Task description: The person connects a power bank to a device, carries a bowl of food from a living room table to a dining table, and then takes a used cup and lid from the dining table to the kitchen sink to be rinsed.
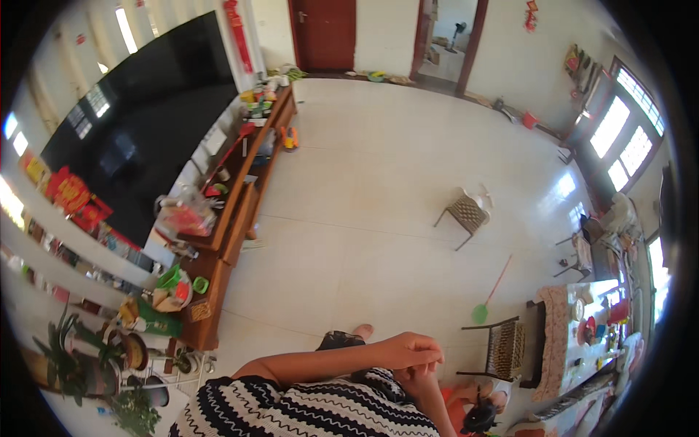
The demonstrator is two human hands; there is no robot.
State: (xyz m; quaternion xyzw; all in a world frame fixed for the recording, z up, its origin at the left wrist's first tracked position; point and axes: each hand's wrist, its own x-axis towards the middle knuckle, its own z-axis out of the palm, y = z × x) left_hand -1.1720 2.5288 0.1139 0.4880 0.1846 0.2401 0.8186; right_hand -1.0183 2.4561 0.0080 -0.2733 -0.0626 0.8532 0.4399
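Note:
My left hand (409,351) is brought in front of my body, its fingers curled and pressed together. Just under it and touching it is my right hand (420,379), also closed and partly covered by the left. Whether anything small is between the fingers is hidden. Below the hands is my black and white striped top (306,408). Nearest to them on the right is a woven-seat chair (505,348).
A long wooden cabinet (231,240) with clutter runs along the left under a big black television (145,124). Another chair (466,211) stands mid-floor. A green fly swatter (480,313), a table with a patterned cloth (555,328) and a person in orange (457,405) are at right.

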